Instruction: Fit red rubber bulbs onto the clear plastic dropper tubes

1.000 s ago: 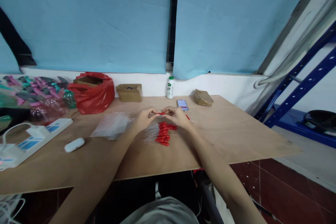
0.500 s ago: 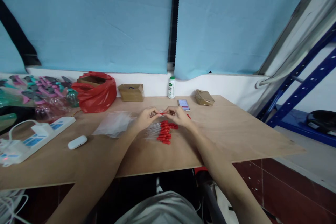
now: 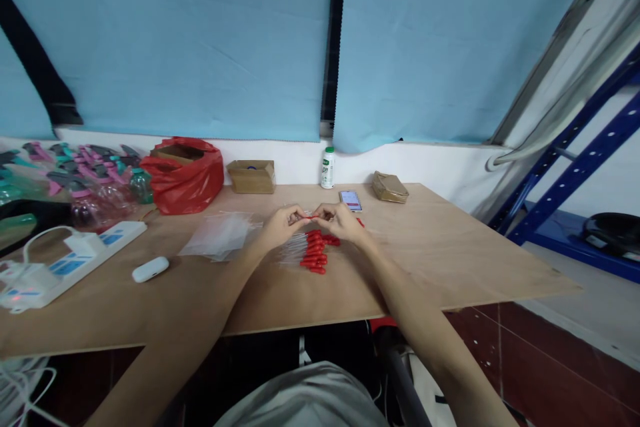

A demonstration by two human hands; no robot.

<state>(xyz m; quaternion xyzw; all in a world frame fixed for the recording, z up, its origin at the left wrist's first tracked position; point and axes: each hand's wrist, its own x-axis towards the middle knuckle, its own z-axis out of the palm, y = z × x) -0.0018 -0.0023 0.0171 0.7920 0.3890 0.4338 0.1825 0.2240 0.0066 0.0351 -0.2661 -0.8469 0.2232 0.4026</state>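
Pinched between the fingertips of both hands is a small red piece [image 3: 311, 217], mostly covered by the fingers, so its exact kind cannot be made out. My left hand [image 3: 280, 225] is closed on its left end, and my right hand [image 3: 342, 221] grips the right end. Just below the hands lies a pile of red-handled tools [image 3: 314, 252] with thin pale shafts pointing left. Clear plastic bags [image 3: 216, 236] lie flat on the table, left of my left hand. Beyond my right hand a phone [image 3: 351, 200] rests with its screen lit.
On the wooden table [image 3: 450, 260] stand a white bottle [image 3: 327, 169], an open cardboard box [image 3: 251, 177] and a red plastic bag [image 3: 193, 180]. A taped parcel [image 3: 389, 187] lies at the back right. Leftward are a white case [image 3: 151, 269], a power strip [image 3: 75, 265] and several spray bottles [image 3: 103, 190].
The view has shifted slightly. Both hands stay in nearly the same place, still pinching the small red piece; the pile beneath looks unchanged.
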